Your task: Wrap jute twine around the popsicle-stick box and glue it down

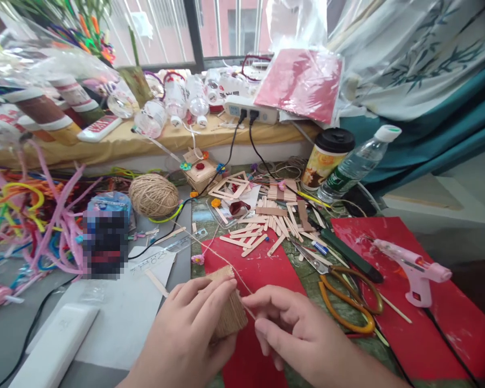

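Note:
My left hand (pixel 186 337) grips a small block wrapped in jute twine (pixel 228 310) at the near edge of the table. My right hand (pixel 295 328) pinches the loose strand of twine (pixel 210 249) right beside the block. That strand runs back and left across a red sheet (pixel 262 269) toward a ball of twine (pixel 153 195).
A heap of wooden craft sticks (pixel 267 221) lies behind the red sheet. Orange-handled scissors (pixel 347 299) and a pink glue gun (pixel 414 269) lie to the right. A cup (pixel 327 159), a water bottle (pixel 358 161), pipe cleaners (pixel 28 221) and a power strip (pixel 248 110) surround the area.

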{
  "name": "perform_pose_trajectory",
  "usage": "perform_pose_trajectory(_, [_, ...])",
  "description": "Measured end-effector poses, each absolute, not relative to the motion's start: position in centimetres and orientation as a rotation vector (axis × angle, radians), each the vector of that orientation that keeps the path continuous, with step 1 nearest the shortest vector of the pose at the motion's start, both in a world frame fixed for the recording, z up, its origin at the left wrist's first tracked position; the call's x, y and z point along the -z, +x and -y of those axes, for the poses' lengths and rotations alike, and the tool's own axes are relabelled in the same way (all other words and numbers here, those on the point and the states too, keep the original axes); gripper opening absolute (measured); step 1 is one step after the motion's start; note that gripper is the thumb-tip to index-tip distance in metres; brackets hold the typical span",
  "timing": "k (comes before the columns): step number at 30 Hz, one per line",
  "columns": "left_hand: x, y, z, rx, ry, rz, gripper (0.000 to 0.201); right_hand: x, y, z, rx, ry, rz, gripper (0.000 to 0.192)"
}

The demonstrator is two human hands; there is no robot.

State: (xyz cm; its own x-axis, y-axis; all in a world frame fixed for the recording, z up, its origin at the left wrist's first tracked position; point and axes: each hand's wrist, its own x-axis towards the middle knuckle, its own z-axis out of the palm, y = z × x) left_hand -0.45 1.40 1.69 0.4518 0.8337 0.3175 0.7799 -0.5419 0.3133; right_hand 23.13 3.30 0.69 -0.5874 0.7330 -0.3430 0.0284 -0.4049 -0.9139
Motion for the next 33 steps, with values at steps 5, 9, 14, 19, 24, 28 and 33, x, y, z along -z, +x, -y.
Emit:
perform_pose_trajectory(5, [-1.2, -0.9, -1.5, -0.757, 2.395, -1.579, 0.069, 1.0, 22.2, -2.7, -1.916, -1.068, 1.372, 0.039])
perform_pose_trajectory(9, [-1.4, -1.1, -1.5, -0.787, 2.333, -1.617, 0.068, 1.8, 21.9, -2.6, -1.782, -0.991, 1.492, 0.037])
perform_pose_trajectory(14, [-1.6, -1.4, -1.7, -0.752, 2.376, -1.587, 0.063, 2.0, 21.6, -2.5, -1.634, -0.922, 1.571, 0.031])
perform_pose_trajectory(19, [-1.6, -1.5, -1.9, -0.782, 2.322, -1.591, 0.061, 2.3, 21.2, -2.7, -1.554, -0.95, 1.581, 0.022])
perform_pose_trajectory(24, [-1.6, -1.7, -1.9, -0.785, 2.222, -1.577, 0.058, 2.4, 21.4, -2.7, -1.495, -0.917, 1.637, 0.02])
perform_pose_trajectory(28, [-1.8, -2.4, -2.0, -0.793, 2.007, -1.601, 0.056, 2.4, 21.5, -2.5, -1.423, -0.915, 1.667, 0.019])
perform_pose_trajectory(33, [-2.4, -3.2, -2.6, -0.917, 1.68, -1.519, 0.048, 2.1, 21.6, -2.6, -1.267, -0.908, 1.707, 0.019])
